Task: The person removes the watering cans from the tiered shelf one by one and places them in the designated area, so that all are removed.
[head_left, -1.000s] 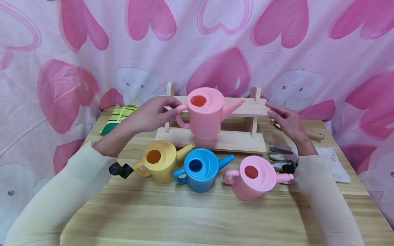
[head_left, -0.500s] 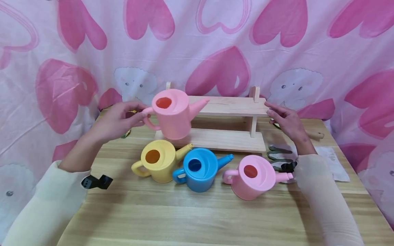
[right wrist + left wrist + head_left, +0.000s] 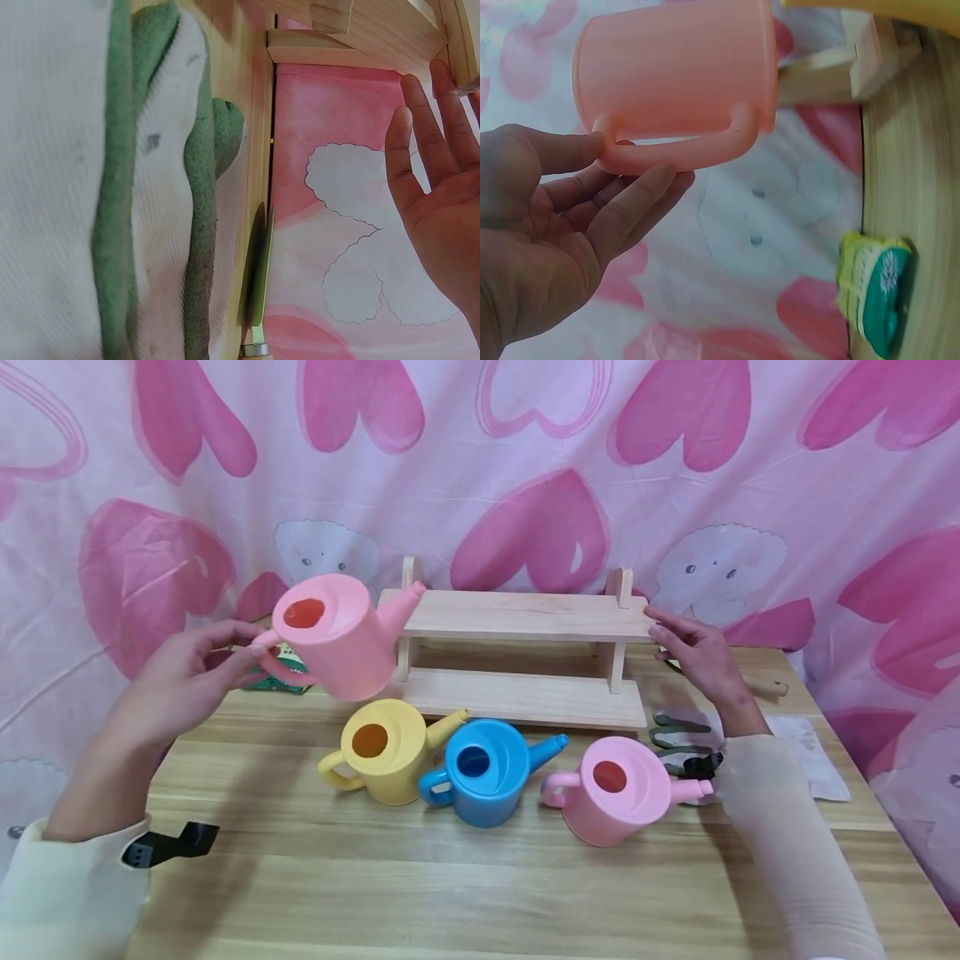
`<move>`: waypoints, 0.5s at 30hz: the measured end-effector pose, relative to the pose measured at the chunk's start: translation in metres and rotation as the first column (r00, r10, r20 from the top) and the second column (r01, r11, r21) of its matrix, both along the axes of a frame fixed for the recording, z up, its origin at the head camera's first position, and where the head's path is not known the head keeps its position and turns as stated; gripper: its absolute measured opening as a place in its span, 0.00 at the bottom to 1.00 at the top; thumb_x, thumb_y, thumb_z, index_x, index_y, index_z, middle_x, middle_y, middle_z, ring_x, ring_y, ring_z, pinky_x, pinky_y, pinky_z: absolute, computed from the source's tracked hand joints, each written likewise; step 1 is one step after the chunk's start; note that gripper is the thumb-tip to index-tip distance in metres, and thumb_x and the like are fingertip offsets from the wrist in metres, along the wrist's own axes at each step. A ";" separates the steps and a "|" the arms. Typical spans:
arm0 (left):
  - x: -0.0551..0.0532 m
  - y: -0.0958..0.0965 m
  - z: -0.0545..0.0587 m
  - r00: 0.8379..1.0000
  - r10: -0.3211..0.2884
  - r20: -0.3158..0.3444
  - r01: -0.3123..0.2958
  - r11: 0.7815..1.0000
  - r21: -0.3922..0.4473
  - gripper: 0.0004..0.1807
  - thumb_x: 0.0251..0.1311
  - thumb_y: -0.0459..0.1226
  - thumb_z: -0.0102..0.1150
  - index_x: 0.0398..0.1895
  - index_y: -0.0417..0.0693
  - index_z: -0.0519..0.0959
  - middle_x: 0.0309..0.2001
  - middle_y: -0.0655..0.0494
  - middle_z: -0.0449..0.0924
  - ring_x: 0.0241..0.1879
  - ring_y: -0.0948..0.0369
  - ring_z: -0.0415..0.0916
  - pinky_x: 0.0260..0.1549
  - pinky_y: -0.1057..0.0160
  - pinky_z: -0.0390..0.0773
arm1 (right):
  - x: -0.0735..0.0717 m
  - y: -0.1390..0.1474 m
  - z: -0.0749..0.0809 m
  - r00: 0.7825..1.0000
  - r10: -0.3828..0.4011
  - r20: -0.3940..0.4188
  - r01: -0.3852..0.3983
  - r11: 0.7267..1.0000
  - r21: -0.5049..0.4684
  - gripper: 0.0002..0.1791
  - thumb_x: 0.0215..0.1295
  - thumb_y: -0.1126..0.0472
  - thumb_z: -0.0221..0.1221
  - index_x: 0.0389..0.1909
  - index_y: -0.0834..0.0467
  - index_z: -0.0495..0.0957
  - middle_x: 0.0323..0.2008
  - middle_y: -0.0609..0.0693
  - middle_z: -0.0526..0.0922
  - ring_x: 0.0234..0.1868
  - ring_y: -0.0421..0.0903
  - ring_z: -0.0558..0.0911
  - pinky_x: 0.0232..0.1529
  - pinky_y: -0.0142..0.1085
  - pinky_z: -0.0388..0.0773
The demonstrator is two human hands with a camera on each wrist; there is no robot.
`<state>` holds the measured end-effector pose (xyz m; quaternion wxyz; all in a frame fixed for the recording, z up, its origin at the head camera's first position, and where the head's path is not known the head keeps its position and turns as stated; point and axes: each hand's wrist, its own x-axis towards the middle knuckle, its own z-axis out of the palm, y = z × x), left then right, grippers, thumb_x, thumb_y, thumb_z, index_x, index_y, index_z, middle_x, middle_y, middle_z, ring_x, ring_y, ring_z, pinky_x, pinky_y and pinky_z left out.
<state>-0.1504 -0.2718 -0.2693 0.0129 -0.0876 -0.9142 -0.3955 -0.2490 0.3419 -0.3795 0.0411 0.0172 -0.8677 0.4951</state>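
My left hand [image 3: 176,681] pinches the handle of a pink watering can [image 3: 341,639], held in the air left of a two-tier wooden shelf [image 3: 525,614]. The left wrist view shows thumb and fingers at the can's handle [image 3: 705,150]. At the shelf's right end, my right hand [image 3: 697,656] touches the upper board with fairly straight fingers. In the right wrist view those fingers [image 3: 427,139] reach up to the wood. On the table in front of the shelf stand a yellow watering can [image 3: 386,752], a blue one [image 3: 487,777] and another pink one [image 3: 618,793], spouts pointing right.
Behind the left hand lies a yellow-green packet [image 3: 874,289]. Green and white gloves [image 3: 161,172] lie right of the shelf, near a wooden-handled tool [image 3: 768,687] and a white packet [image 3: 813,760]. A pink heart-print curtain [image 3: 525,443] hangs behind the table.
My left hand has carried the pink watering can leftward, from in front of the shelf to beyond its left end. The right hand stays at the shelf's right end.
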 end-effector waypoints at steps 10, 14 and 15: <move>0.010 -0.039 -0.036 0.999 0.011 0.040 -0.013 0.999 0.034 0.19 0.78 0.41 0.53 0.61 0.36 0.75 0.42 0.49 0.86 0.42 0.73 0.83 0.40 0.78 0.79 | 0.000 -0.001 0.000 1.000 0.004 0.009 -0.004 1.000 -0.019 0.30 0.72 0.39 0.59 0.73 0.39 0.72 0.74 0.53 0.68 0.56 0.46 0.75 0.44 0.23 0.80; 0.010 -0.046 -0.056 0.999 -0.034 0.010 0.033 0.997 0.076 0.16 0.77 0.35 0.54 0.58 0.31 0.75 0.41 0.47 0.84 0.40 0.72 0.84 0.39 0.75 0.81 | 0.000 -0.001 0.000 1.000 0.007 0.007 -0.007 1.000 -0.023 0.30 0.73 0.41 0.59 0.73 0.42 0.72 0.73 0.53 0.69 0.54 0.45 0.75 0.44 0.24 0.81; 0.010 -0.047 -0.060 0.999 -0.039 0.009 0.038 0.996 0.084 0.15 0.77 0.34 0.54 0.58 0.30 0.75 0.42 0.47 0.84 0.40 0.72 0.84 0.39 0.75 0.81 | -0.001 -0.001 -0.001 1.000 0.009 0.005 -0.009 1.000 -0.024 0.30 0.74 0.41 0.59 0.74 0.42 0.72 0.73 0.53 0.69 0.54 0.44 0.76 0.44 0.24 0.81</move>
